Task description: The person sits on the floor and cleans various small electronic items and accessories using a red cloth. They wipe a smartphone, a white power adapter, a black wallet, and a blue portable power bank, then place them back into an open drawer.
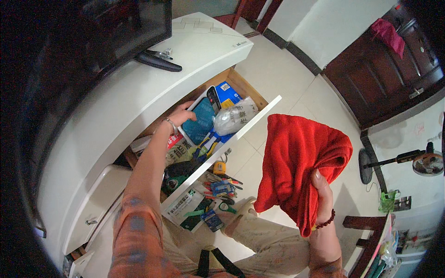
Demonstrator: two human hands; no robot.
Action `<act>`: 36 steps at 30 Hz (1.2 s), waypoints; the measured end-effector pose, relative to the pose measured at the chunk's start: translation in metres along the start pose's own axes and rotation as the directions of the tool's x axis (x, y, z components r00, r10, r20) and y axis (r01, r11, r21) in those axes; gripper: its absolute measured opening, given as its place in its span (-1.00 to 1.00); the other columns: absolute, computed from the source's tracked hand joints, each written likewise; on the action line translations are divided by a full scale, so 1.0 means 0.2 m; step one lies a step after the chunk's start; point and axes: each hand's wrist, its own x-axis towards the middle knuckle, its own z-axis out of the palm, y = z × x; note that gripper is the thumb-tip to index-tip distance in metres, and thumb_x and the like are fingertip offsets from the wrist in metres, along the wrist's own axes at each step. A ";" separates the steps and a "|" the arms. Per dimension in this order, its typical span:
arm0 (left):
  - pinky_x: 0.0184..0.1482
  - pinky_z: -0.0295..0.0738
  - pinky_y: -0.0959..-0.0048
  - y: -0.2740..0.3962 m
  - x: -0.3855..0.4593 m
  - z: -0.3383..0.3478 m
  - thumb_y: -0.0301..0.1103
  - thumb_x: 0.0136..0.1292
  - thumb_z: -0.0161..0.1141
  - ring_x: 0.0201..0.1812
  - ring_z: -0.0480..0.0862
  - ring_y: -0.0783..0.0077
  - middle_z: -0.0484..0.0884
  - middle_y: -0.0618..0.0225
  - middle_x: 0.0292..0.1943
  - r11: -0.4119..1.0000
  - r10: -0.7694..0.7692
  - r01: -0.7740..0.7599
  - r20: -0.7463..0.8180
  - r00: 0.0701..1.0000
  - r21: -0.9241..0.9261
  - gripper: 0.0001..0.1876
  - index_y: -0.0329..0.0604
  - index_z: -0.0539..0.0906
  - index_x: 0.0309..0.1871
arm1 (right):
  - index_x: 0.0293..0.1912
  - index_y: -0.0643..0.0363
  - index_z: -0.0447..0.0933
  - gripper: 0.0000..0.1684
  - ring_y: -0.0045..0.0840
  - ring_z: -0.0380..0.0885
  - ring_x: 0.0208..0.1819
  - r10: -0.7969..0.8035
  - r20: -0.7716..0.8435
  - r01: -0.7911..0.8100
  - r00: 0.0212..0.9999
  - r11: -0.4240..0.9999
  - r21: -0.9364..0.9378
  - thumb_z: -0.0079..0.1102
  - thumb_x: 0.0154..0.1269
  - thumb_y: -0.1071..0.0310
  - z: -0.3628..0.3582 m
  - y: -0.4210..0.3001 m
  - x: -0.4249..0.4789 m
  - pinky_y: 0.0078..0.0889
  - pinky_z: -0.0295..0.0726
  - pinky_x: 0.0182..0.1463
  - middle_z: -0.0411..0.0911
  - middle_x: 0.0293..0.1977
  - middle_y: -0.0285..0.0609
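Note:
A folded red cloth (302, 163) is gripped in my right hand (323, 198), held up in front of the open drawer. My left hand (182, 114) reaches into the drawer (222, 139), its thumb at the edge of a flat box with a blue-green face (199, 121). Whether it grips the box I cannot tell, as some fingers are hidden. Beside that box lie a clear plastic bag with writing (235, 116), a blue package (227, 92) and blue-and-yellow handled tools (208, 144). A beige printed bag (179, 153) is nearer my forearm.
On the floor under the drawer front are a yellow tape measure (219, 168), several small tools and packs, and a printed white box (186, 208). A television (139, 31) stands on the white cabinet (139, 93). A fan (427, 163) is at the right, near a dark wooden chair (365, 222).

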 end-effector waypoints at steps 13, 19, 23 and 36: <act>0.27 0.25 0.36 -0.27 0.32 -0.02 -0.05 0.15 0.21 0.22 0.42 0.11 0.44 -0.01 0.19 0.943 0.061 0.033 -0.270 0.961 0.332 -0.35 -0.26 0.39 0.24 | 0.25 0.27 0.17 -0.31 -0.30 0.43 0.13 0.030 -0.025 -0.032 0.999 0.998 -0.058 0.19 0.24 0.18 0.02 0.04 0.07 -0.17 0.42 0.22 0.39 0.13 -0.09; 0.27 0.23 0.39 -0.26 0.39 0.03 -0.04 0.28 0.05 0.20 0.45 0.18 0.50 0.05 0.14 0.984 0.077 -0.043 -0.202 0.976 0.171 -0.46 -0.21 0.45 0.21 | 0.28 0.26 0.12 -0.26 -0.22 0.36 0.20 0.078 -0.002 -0.078 0.997 0.995 -0.062 0.16 0.25 0.13 0.02 0.04 0.07 -0.11 0.35 0.27 0.32 0.20 -0.04; 0.27 0.22 0.35 -0.13 0.33 0.03 0.00 0.26 -0.07 0.21 0.43 0.14 0.46 -0.01 0.16 0.970 0.045 -0.011 -0.136 0.990 0.243 -0.44 -0.26 0.46 0.16 | 0.31 0.26 0.09 -0.24 -0.19 0.32 0.23 0.041 0.004 -0.040 0.999 0.993 -0.114 0.14 0.26 0.11 0.04 0.03 0.07 -0.08 0.31 0.30 0.27 0.24 -0.01; 0.29 0.20 0.30 -0.17 0.24 0.00 -0.02 0.29 -0.03 0.26 0.37 0.11 0.38 0.04 0.25 0.991 0.033 0.000 -0.240 0.970 0.135 -0.46 -0.17 0.44 0.22 | 0.30 0.27 0.10 -0.24 -0.20 0.34 0.22 0.031 -0.002 -0.031 1.000 0.994 -0.104 0.16 0.25 0.14 0.00 0.04 0.07 -0.09 0.33 0.30 0.29 0.23 -0.01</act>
